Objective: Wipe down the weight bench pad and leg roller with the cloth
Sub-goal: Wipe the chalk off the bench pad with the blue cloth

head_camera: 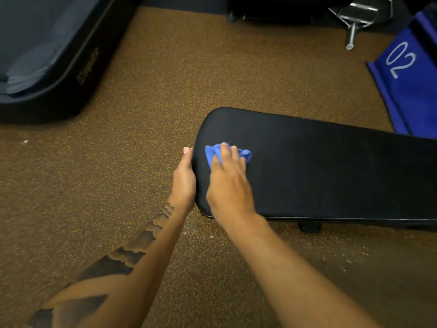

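Observation:
The black weight bench pad runs from the middle of the view off the right edge. A crumpled blue cloth lies on the pad's left end. My right hand presses down on the cloth, its fingers lying over it with the tips bent into the fabric. My left hand rests flat against the pad's rounded left end, fingers straight along the side. No leg roller is in view.
Speckled brown rubber flooring surrounds the bench. A dark treadmill deck sits at the upper left. A blue mat marked 02 lies at the upper right, with a metal rack foot behind it.

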`<state>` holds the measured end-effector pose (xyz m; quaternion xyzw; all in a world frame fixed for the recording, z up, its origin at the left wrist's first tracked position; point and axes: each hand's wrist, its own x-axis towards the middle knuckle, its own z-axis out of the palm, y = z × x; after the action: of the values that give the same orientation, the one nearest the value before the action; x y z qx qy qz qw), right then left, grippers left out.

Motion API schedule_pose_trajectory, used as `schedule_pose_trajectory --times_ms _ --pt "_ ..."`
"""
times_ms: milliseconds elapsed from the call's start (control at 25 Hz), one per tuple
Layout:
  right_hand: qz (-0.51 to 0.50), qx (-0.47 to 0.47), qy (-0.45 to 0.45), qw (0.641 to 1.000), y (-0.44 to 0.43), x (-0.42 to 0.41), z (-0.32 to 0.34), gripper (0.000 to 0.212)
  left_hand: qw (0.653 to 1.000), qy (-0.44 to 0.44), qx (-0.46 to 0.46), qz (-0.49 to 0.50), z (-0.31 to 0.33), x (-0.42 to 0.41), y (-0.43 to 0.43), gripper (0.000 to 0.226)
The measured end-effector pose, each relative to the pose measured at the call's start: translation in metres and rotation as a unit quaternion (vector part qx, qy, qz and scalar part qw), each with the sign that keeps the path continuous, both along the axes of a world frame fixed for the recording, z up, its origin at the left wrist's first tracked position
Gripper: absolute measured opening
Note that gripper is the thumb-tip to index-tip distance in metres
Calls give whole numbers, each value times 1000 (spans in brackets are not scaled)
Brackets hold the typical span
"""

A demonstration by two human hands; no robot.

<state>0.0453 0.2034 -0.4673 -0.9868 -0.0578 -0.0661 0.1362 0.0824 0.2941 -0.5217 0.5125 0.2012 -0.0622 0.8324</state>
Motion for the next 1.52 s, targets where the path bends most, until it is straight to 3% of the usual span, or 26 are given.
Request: schedule_pose_trajectory --times_ms 200,400,480,680,840,960,1120,1280,1400,1520 --pt "95 4 -41 995 0 -89 -12 47 1000 -3 -28 -3 -2 0 0 55" --pt "175 -47 -27 983 -61 -95 -8 50 1000 -5 -7 -9 -7 3 1 55" --pt "151 -28 -21 988 -70 -81 -9 50 1000 4 -16 -6 -6 2 0 54" --pt "-18 53 -12 998 -31 1 8 53 1000 21 -4 -2 -5 2 1 52" --pt "43 19 -31 998 15 -19 -1 50 1000 13 -25 5 -6 3 4 49" --pt "100 17 -28 994 -7 -68 -10 48 1000 0 -23 -2 -2 0 -1 54" --pt "162 -17 -35 986 -39 -59 -3 47 1000 0 -18 -4 -6 2 1 56" --pt "69 57 -14 996 -54 -3 22 63 1000 19 -24 -5 0 -1 -2 52" --pt "11 103 -24 994 -50 60 45 57 1000 21 -22 2 -1 0 -2 50" --pt "54 39 65 996 -38 80 21 58 1000 3 -14 -8 -3 -1 0 53"
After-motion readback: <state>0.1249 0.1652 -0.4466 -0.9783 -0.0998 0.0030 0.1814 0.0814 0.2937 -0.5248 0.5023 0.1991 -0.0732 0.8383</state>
